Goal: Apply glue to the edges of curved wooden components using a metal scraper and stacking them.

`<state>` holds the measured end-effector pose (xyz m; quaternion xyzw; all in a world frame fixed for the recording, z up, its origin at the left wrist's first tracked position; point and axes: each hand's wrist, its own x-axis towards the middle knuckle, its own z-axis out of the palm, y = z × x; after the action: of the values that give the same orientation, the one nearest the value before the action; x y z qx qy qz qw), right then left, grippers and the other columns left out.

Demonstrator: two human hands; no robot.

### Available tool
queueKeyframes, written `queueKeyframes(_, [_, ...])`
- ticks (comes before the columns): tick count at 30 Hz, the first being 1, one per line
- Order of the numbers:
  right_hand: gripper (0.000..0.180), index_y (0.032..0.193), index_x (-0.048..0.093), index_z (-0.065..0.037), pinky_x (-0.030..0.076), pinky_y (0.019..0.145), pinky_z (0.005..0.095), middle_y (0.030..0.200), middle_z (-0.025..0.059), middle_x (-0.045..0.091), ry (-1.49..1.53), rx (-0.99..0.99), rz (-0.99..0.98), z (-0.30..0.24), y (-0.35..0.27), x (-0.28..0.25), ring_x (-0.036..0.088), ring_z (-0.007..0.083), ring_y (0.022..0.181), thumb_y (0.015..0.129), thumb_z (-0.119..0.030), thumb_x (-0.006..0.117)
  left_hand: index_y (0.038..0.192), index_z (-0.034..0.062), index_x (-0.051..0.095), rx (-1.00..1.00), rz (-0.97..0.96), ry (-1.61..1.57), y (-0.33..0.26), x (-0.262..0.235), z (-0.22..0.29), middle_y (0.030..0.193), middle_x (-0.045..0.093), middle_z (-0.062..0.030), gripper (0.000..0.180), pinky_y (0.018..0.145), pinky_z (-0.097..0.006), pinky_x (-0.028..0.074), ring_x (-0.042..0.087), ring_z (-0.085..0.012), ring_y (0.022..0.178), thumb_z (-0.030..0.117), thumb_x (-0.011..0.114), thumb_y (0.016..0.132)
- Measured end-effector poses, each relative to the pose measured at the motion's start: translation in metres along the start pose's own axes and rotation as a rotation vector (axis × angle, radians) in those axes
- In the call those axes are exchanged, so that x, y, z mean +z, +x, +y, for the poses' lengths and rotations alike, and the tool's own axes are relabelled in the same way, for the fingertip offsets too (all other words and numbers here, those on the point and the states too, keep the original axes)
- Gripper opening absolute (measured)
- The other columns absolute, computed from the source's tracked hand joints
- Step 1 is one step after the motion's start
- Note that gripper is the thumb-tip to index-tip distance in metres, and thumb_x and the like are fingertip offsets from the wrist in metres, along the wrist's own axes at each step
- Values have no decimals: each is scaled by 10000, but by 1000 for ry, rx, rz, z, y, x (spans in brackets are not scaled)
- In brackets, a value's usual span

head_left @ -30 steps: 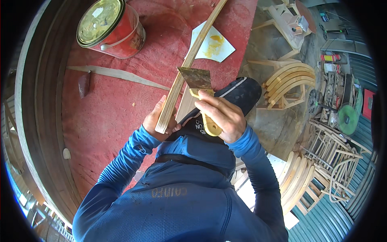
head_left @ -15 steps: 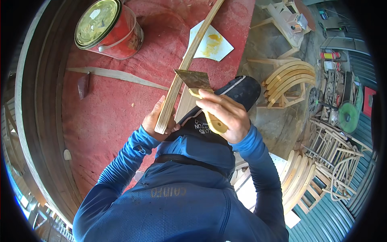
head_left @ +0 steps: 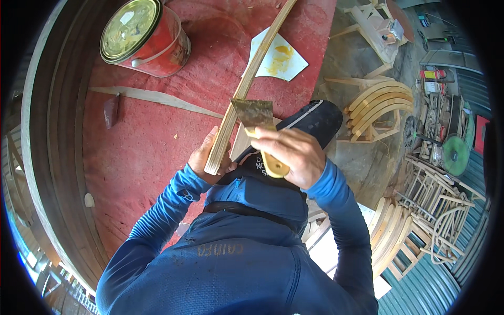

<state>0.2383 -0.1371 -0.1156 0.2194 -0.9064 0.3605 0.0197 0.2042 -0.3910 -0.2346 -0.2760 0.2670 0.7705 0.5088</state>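
My left hand [head_left: 205, 157] is closed around the near end of a long, narrow wooden strip [head_left: 247, 79], which slants away to the upper right. In my right hand [head_left: 295, 156] is a putty knife with a yellow handle [head_left: 275, 166] and a wide, stained metal blade [head_left: 254, 114]. The blade's left corner is at the strip's right edge; whether it touches cannot be made out. Beyond the blade, a white palette piece [head_left: 278, 56] with yellow-brown putty smears lies partly under the strip. A flat wooden board [head_left: 241, 140] shows beneath the knife, partly hidden.
A red paint bucket [head_left: 165, 52] with a yellowish lid stands at the upper left of the red surface [head_left: 147, 152]. Near it lie a thin wooden piece [head_left: 157, 98] and a dark reddish block [head_left: 111, 111]. Curved wooden parts [head_left: 380, 105] are stacked at right, near a green fan [head_left: 455, 153].
The putty knife has turned and its blade has dropped slightly toward me along the strip. My left hand keeps its hold. The whole view has shifted a little.
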Motion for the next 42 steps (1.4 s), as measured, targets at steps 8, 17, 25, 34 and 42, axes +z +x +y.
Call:
queueKeyframes(8, [444,1162,683,-60,573,890,412,1206,140,692,65,72,79,11,5,-3,702,286,1026,734,49,727,872,111,583,-31,134,26,-6,19,4,445,428,-52,580,611,-356,464,382,-223,362,662,439,983])
queueKeyframes(17, [279,1082,710,5,583,774,335,1064,163,739,207,76,97,10,7,-23,732,258,911,809,45,756,923,122,593,-31,57,-22,0,2,1,566,490,-28,533,594,-362,483,415,-204,385,635,464,987])
queueKeyframes(25, [224,1094,719,-41,566,788,354,1005,174,730,-55,415,368,129,-7,-20,726,301,905,878,0,678,912,135,599,8,-12,-30,1,-6,0,559,493,3,500,601,-378,494,414,-180,387,624,514,971])
queueKeyframes(34, [212,1110,716,-65,566,791,375,1027,186,722,-177,351,348,180,15,1,720,326,911,901,-61,687,924,159,601,38,30,-57,-1,-12,7,674,554,13,434,563,-401,495,438,-189,385,583,529,978])
queueKeyframes(42, [196,1100,726,-69,566,772,347,977,173,740,-23,442,161,172,31,-3,734,286,868,907,-87,697,941,168,595,54,41,-35,-1,-12,5,683,547,10,435,559,-397,503,430,-180,381,588,494,992])
